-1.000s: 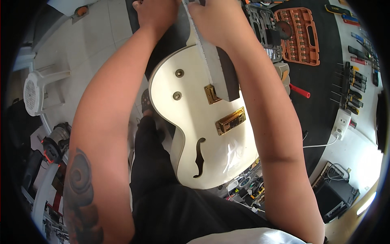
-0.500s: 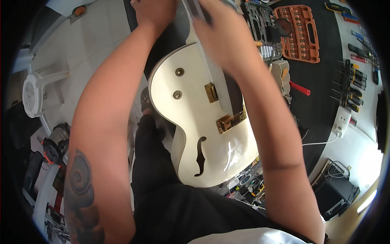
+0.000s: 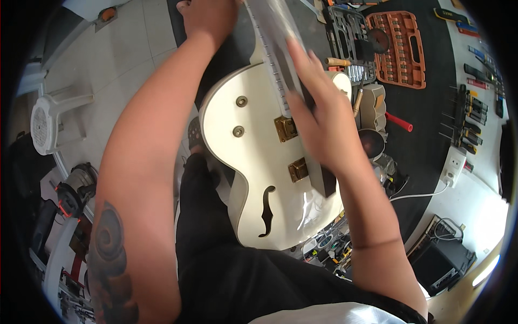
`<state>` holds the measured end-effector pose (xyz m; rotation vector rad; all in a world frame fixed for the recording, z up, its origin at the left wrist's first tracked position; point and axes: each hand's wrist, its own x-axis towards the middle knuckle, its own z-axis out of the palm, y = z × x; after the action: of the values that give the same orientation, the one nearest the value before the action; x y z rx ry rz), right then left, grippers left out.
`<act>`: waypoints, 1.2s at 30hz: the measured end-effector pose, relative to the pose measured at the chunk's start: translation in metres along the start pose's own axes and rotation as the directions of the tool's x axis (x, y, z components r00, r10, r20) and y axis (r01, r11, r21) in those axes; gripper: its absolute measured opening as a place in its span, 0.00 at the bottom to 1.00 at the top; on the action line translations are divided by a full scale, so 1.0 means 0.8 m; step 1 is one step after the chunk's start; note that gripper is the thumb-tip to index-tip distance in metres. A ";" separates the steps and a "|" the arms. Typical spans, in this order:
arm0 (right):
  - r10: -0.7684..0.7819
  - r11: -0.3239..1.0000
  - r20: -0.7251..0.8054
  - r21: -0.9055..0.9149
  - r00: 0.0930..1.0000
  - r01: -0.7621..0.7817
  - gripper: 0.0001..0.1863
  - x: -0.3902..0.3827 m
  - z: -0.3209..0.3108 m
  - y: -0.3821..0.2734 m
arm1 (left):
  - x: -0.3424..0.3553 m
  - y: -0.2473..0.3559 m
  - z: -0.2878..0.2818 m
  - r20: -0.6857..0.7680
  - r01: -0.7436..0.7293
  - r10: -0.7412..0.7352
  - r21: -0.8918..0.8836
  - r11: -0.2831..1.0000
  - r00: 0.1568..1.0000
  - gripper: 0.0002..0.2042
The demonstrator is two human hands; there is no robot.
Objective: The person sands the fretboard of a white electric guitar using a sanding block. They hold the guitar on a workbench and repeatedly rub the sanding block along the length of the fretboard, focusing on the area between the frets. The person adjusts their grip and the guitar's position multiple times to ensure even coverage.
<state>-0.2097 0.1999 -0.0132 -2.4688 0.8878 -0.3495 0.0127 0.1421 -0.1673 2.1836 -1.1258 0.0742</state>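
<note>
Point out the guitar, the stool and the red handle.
Guitar (image 3: 260,162), head view: its pale top.
Stool (image 3: 43,124), head view: its round seat.
Red handle (image 3: 399,122), head view: midway along it.

Screwdrivers (image 3: 477,112) and a toolcase (image 3: 406,52) mark a workshop.

Block (image 3: 273,38) over the guitar (image 3: 256,167), right hand (image 3: 326,116) on the block, left hand (image 3: 208,19) toward the guitar's far end, stool (image 3: 46,127) off to the guitar's left, tool case (image 3: 391,17) and power strip (image 3: 454,164) to its right.

dark swirl tattoo (image 3: 109,243) on left arm (image 3: 143,140), bare right hand (image 3: 330,127), black trousers (image 3: 208,216), pale top (image 3: 345,314), dark perforated shoe (image 3: 195,131)
</note>
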 end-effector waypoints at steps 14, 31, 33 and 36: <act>0.061 0.988 0.071 0.134 0.996 -0.070 0.39 -0.008 -0.018 0.002 | 0.006 -0.001 -0.017 0.054 0.054 -0.049 -0.079 0.995 0.997 0.15; 0.194 0.978 0.070 0.065 0.979 -0.198 0.38 0.112 -0.035 0.011 | 0.002 0.022 0.000 0.029 -0.003 0.005 -0.072 0.997 1.000 0.16; 0.225 0.967 0.080 0.105 0.971 -0.232 0.37 0.075 -0.033 0.013 | 0.001 0.011 0.006 0.054 -0.021 0.023 -0.040 0.999 0.998 0.20; 0.050 0.988 -0.019 0.150 0.999 -0.047 0.37 -0.013 -0.020 0.024 | 0.002 -0.020 0.016 0.057 0.002 -0.001 -0.011 1.000 0.998 0.25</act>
<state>-0.2340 0.1884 -0.0103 -2.3067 0.8964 -0.4129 0.0223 0.1398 -0.1855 2.1890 -1.1535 0.0050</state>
